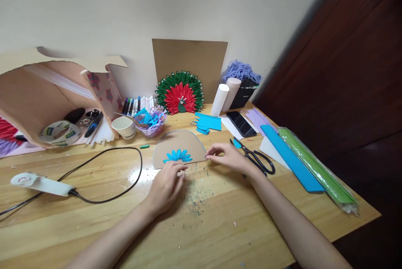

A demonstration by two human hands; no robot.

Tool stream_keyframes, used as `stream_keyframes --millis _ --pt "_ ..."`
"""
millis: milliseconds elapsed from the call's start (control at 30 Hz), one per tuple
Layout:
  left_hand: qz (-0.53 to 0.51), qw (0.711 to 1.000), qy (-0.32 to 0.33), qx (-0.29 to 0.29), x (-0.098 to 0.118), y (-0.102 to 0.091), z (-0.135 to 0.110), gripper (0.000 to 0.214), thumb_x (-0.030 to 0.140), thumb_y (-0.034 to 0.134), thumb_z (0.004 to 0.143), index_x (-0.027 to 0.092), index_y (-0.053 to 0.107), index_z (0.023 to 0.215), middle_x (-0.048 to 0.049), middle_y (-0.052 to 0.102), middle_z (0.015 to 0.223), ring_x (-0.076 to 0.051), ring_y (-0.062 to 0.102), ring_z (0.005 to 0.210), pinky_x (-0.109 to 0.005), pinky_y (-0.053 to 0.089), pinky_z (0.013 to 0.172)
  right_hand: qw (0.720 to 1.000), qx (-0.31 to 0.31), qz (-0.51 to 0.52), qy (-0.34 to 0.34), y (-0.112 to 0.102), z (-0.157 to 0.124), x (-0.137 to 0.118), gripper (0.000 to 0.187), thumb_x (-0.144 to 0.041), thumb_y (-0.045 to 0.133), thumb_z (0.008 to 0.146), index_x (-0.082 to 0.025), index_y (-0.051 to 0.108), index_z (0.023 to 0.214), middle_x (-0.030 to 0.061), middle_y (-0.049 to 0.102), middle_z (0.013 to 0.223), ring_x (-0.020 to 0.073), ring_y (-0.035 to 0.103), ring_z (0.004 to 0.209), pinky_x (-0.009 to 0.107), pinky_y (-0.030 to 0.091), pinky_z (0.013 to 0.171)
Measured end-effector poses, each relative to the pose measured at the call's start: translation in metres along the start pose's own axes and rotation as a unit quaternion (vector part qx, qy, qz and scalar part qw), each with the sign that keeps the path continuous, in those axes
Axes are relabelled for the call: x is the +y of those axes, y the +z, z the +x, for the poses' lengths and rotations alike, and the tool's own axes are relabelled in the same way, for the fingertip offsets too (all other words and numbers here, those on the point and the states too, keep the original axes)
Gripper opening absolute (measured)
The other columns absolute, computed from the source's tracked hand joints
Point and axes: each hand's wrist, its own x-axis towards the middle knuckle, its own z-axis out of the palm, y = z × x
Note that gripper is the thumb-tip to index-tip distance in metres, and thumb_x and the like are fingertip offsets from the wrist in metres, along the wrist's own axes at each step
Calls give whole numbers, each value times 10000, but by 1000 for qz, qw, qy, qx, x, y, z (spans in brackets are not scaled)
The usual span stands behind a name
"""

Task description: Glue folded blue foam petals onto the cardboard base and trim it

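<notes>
A half-round piece of cardboard (191,143) lies on the table, with a fan of blue paper petals (178,155) at the middle of its straight edge. My left hand (168,185) rests at that near edge, just below the petals, its fingers loosely bent and the thumb apart. At the cardboard's right corner is my right hand (228,156), thumb and forefinger closed together; whether they grip the corner or something small is unclear. Black-handled scissors (256,158) lie beside the right hand, with a scrap of blue paper by the blades. Cut blue paper (210,122) sits behind the cardboard.
A red and green petal fan (182,93) leans at the back. Left are a paper cup (124,127), a bowl of scraps (150,122), markers (138,105) and a corded white glue gun (42,183). Right are a phone (241,124), a blue strip (292,160) and a green roll (317,168).
</notes>
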Motion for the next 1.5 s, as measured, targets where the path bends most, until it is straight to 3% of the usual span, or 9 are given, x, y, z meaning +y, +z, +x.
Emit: stream_keyframes --millis 100,200,400,533,767,900,1067,1500 --pt "17 998 57 -3 6 5 -1 250 186 486 855 180 454 1103 -88 571 994 -186 541 915 -305 474 736 993 -83 83 -1 26 -5 -16 151 -305 630 727 -173 665 792 24 664 775 142 586 718 258 450 675" --pt "14 998 67 -8 10 6 0 250 233 508 850 179 473 1092 -88 579 984 -189 546 896 -310 471 721 984 -119 133 12 41 -9 -21 133 -270 636 717 -171 660 802 16 658 777 136 584 721 252 445 667" --pt "-79 984 -155 -39 26 6 -1 168 297 433 889 188 515 988 -56 591 929 -180 534 854 -324 431 743 985 -109 130 20 48 -11 -17 135 -231 675 681 -159 596 764 -14 584 683 102 520 628 217 406 579" --pt "-116 973 -188 -66 29 11 -3 164 308 438 887 187 548 867 -33 598 855 -177 523 813 -316 404 732 987 -101 128 12 53 -11 -16 142 -256 670 694 -161 571 731 -17 564 670 91 493 605 206 384 550" --pt "-228 937 -265 -19 20 15 -3 196 315 442 884 173 552 806 -27 611 806 -152 546 751 -271 421 687 988 -52 145 13 60 -10 -19 110 -269 643 740 -171 610 776 -2 606 718 101 526 645 220 408 591" --pt "-263 928 -262 19 18 14 -2 152 293 499 861 180 599 883 -28 651 873 -146 584 798 -266 445 725 983 -21 181 24 65 -9 -18 145 -303 661 726 -172 635 784 9 641 755 119 575 697 241 447 651" --pt "-252 938 -234 47 16 12 -2 169 288 545 838 212 670 924 -35 679 937 -154 609 864 -279 460 790 976 7 215 44 69 -8 -16 180 -316 680 694 -167 652 790 30 669 789 151 620 746 288 487 708" --pt "-249 948 -185 76 11 12 -5 216 239 533 846 244 674 1010 -60 674 935 -164 603 855 -319 490 773 970 2 239 41 70 -8 -18 169 -310 657 719 -162 650 800 54 686 853 166 637 807 334 506 770"
